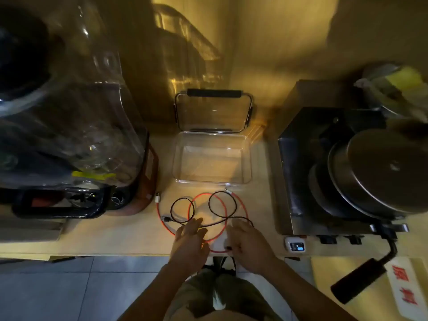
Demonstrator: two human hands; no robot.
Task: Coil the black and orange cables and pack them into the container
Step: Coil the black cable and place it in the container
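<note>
A black cable (209, 205) and an orange cable (242, 205) lie tangled in loose loops on the wooden counter, just in front of a clear rectangular container (177, 158). The container is open and holds nothing; its lid (214, 93) with black clips leans against the wall behind it. My left hand (191, 239) rests flat over the near loops, fingers spread. My right hand (249, 244) lies over the cables' near right part, fingers curled; a black cable end shows at its thumb, but a grip cannot be made out.
A large clear blender jug (76, 135) on a dark base crowds the counter's left. A steel appliance (335, 172) with a round lid and a black handle (361, 276) fills the right. A small white device (296, 244) sits by the counter's front edge.
</note>
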